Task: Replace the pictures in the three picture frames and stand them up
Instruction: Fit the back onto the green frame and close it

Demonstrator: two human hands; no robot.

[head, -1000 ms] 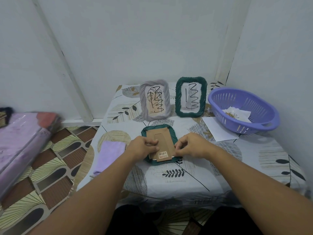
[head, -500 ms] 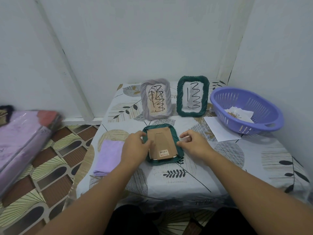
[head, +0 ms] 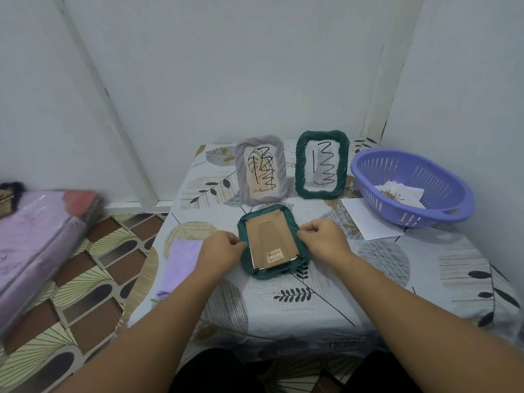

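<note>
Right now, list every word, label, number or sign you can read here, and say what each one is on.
No text here can be read.
Sticker on the cardboard back of the face-down green frame: a barcode and a red line of print, too small to read.
Picture in the grey frame: small print at its lower edge, too blurred to read.
Picture in the standing green frame: only drawn black squiggles, no letters.

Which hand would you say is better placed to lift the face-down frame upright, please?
Probably the right hand: it pinches the green frame at its right edge, and bare table lies beside it. The left hand could steady.
</note>
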